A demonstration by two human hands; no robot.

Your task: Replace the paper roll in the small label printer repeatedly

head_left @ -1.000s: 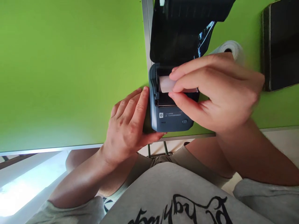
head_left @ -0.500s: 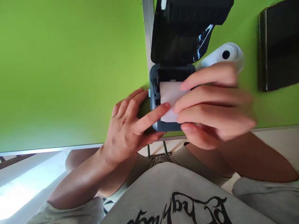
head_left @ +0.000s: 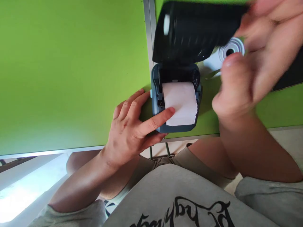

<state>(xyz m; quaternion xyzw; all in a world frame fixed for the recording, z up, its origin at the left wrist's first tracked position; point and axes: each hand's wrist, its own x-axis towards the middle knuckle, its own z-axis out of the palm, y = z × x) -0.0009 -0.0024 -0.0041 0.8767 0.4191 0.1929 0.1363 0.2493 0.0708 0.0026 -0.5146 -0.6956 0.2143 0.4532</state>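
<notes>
A small dark receipt printer [head_left: 155, 115] sits at the table's front edge with its black lid [head_left: 189, 34] raised. White paper [head_left: 183, 97] comes out of its bay over the front rim, its right edge ragged. My left hand [head_left: 127, 126] has its fingers spread: the index finger presses on the paper, the thumb touches the printer's front, and the others rest at its left side. Blurred, my right hand [head_left: 251, 63] reaches the lid's right edge with the thumb held apart; its fingertips are partly hidden. A white cylinder with a dark round hole [head_left: 214, 60] lies behind the right thumb.
The green tabletop [head_left: 71, 69] has a metal seam [head_left: 149, 34] running back beside the printer. At the right, a dark flat object [head_left: 290, 74] is partly covered by my right arm. The table's front edge [head_left: 54, 152] lies above my lap.
My right hand has left the paper and moved up and right to the lid's edge. The lid has tipped slightly forward. My left hand stays, its index finger still on the paper.
</notes>
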